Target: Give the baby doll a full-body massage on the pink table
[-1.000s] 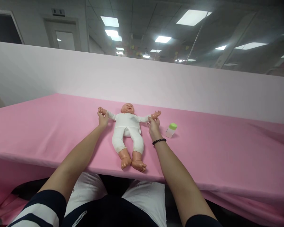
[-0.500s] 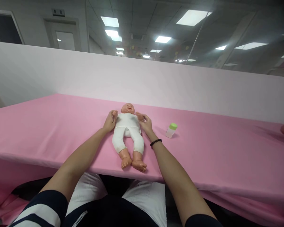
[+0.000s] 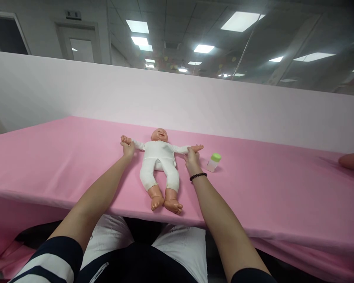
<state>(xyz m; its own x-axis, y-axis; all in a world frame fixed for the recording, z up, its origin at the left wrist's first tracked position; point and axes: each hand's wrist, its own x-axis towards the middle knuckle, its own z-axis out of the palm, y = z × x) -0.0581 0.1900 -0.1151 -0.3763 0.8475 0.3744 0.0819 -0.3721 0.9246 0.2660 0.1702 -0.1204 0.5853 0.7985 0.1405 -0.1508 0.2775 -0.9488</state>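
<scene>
A baby doll [image 3: 158, 155] in a white cloth body lies on its back, its head toward the wall and its bare feet toward me. Both of its arms are stretched out sideways. My left hand [image 3: 128, 150] is closed round the doll's forearm on the left, just below its small hand. On the other side my right hand [image 3: 192, 158] grips the opposite forearm near the wrist, and the doll's open palm shows beyond my fingers. Right of my right hand stands a small clear bottle [image 3: 214, 162] with a green cap, apart from it.
A pink cloth [image 3: 268, 188] covers the table, whose near edge runs just past the doll's feet. Behind it rises a low white partition [image 3: 194, 104]. At the far right edge part of a brown rounded object [image 3: 352, 161] shows.
Both my hands have moved outward, drawing the doll's arms from beside its body to stretched out sideways. The brown object at the right edge has come further into view.
</scene>
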